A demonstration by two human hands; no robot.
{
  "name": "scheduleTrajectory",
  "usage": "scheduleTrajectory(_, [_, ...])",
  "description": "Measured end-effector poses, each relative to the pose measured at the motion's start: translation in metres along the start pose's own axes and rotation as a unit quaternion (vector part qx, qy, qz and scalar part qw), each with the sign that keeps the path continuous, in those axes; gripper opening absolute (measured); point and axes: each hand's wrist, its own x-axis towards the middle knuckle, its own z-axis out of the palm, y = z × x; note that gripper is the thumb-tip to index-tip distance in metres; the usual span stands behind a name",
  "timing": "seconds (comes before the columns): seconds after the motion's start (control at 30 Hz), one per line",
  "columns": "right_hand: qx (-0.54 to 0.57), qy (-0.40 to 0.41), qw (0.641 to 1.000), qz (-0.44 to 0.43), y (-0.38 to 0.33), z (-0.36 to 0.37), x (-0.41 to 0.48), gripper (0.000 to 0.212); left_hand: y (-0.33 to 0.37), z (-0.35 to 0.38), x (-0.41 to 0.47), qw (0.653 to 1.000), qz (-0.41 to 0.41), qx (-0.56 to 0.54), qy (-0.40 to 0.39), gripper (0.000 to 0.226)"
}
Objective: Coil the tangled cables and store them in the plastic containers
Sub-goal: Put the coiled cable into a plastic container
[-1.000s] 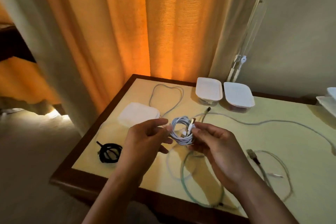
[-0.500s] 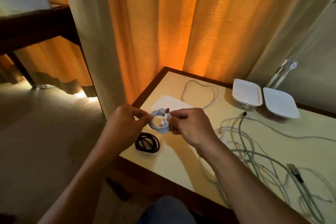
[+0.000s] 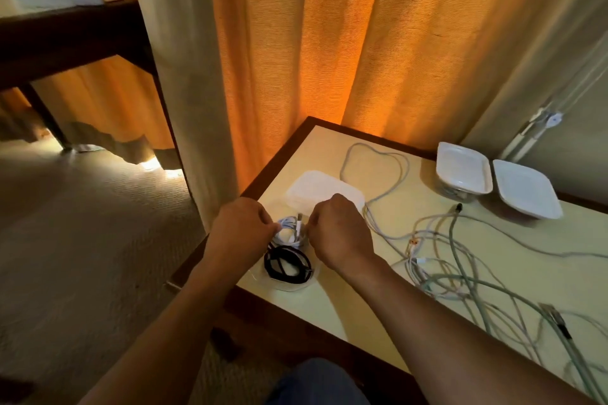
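Left hand [image 3: 241,228] and right hand [image 3: 339,237] both pinch the white coiled cable [image 3: 291,230] with curled fingers. It sits at the 12 o'clock end of the clear container [image 3: 287,288], beside the black coil [image 3: 286,265] lying inside. A white lid [image 3: 316,189] rests at 12 o'clock. Tangled cables [image 3: 460,276] sprawl across the surface [image 3: 362,306] at 3 o'clock, and two lidded containers [image 3: 462,171] stand at 2 o'clock.

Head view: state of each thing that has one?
White cable: coiled, held at clear container.
Black cable: coiled, inside clear container.
Clear container: open.
Lid: off, flat on table.
Rear containers: both lidded.
Loose cables: tangled on table.
Left hand: pinches white cable.
Right hand: pinches white cable.
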Motion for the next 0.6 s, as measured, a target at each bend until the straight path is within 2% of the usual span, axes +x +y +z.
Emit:
scheduleTrajectory(0.1, [0.041, 0.037, 0.998, -0.003, 0.006, -0.004, -0.001, 0.011, 0.001, 0.003, -0.004, 1.000, 0.012, -0.007, 0.022, 0.021])
scheduleTrajectory(0.17, [0.097, 0.079, 0.992, -0.005, 0.015, -0.009, 0.001, 0.016, -0.001, 0.002, -0.006, 0.999, 0.015, -0.030, 0.042, 0.017])
scheduleTrajectory(0.23, [0.094, 0.112, 0.989, -0.005, 0.027, -0.018, 0.005, 0.026, -0.004, 0.000, -0.005, 0.996, 0.004, -0.067, 0.052, 0.014])
scheduleTrajectory(0.27, [0.057, 0.101, 0.993, -0.014, 0.034, -0.023, 0.008, 0.036, -0.006, -0.002, -0.005, 0.995, -0.004, -0.084, 0.049, 0.013])
scheduleTrajectory(0.33, [-0.057, 0.023, 0.997, -0.049, 0.049, -0.029, 0.013, 0.056, -0.013, -0.005, -0.005, 0.992, -0.016, -0.114, 0.042, 0.011])
scheduleTrajectory(0.4, [-0.124, -0.050, 0.988, -0.080, 0.059, -0.028, 0.016, 0.067, -0.020, -0.007, -0.007, 0.989, -0.019, -0.135, 0.048, 0.009])
scheduleTrajectory(0.5, [-0.126, -0.091, 0.984, -0.090, 0.067, -0.023, 0.016, 0.070, -0.030, -0.006, -0.010, 0.988, -0.021, -0.142, 0.046, 0.010])
scheduleTrajectory(0.6, [-0.148, -0.081, 0.979, -0.114, 0.067, -0.020, 0.015, 0.058, -0.033, -0.003, -0.012, 0.988, -0.025, -0.146, 0.040, 0.010])
